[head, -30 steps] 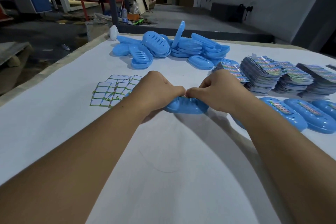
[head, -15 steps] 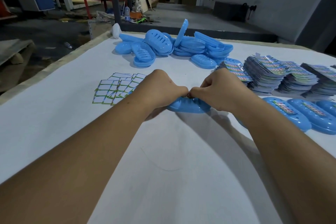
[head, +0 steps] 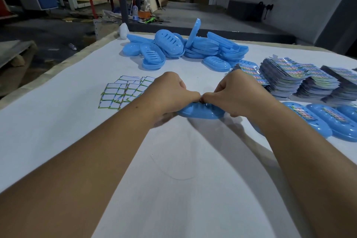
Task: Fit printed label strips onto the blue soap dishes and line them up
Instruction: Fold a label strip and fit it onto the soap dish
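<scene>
A blue soap dish (head: 201, 112) lies on the white table at the centre, mostly covered by my hands. My left hand (head: 170, 92) grips its left end with curled fingers. My right hand (head: 235, 92) grips its right end, and the thumbs of both hands meet over the dish's top. Whether a label strip lies under my fingers is hidden. To the right, labelled soap dishes (head: 332, 120) lie side by side in a row. Stacks of printed label strips (head: 286, 79) stand behind that row.
A heap of unlabelled blue dishes and lids (head: 185, 50) sits at the table's far side. Small white stickers with green borders (head: 123, 92) lie spread out left of my hands. The table's left edge (head: 58, 67) drops to a workshop floor.
Both hands stay on the same dish, with only slight shifts of the fingers. The view has tilted a little.
</scene>
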Demonstrator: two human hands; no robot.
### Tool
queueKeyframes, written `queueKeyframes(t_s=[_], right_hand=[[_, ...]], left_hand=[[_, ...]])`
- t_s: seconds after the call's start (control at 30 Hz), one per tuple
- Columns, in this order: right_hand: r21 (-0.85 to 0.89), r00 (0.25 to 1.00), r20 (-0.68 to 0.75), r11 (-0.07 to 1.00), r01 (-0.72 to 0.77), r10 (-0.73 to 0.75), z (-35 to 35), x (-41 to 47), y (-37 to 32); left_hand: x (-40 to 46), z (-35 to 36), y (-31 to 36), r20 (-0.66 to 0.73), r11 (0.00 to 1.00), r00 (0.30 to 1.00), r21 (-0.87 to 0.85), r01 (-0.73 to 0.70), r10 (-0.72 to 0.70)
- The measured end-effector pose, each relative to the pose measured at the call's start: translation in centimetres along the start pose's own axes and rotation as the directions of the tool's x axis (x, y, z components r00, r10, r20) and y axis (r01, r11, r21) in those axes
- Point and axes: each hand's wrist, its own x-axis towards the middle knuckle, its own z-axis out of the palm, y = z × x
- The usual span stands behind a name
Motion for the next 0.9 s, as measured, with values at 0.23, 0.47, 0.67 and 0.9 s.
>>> queueKeyframes(t_s=[0.23, 0.47, 0.67, 0.9], right_hand=[[-0.025, 0.999, 0.044, 0.999, -0.027, 0.028, -0.7, -0.1, 0.5], [0.232, 0.992, 0.073, 0.966, -0.119, 0.105, -1.2, 0.3, 1.9], [0.233, 0.995, -0.068, 0.968, 0.093, -0.079, -1.4, 0.5, 1.8], [0.144, 0.898, 0.241, 0.929, 0.342, -0.368, 0.6, -1.2, -0.2]], left_hand=[[0.1, -0.2, -0.2, 0.050, 0.993, 0.998, -0.111, 0.045, -0.040], [1.0, -1.0, -0.6, -0.055, 0.997, 0.998, -0.072, -0.001, -0.003], [1.6, -1.6, -0.8, -0.255, 0.990, 0.958, 0.087, -0.110, 0.129], [1.3, -1.2, -0.9, -0.327, 0.942, 0.895, 0.239, -0.234, 0.305]])
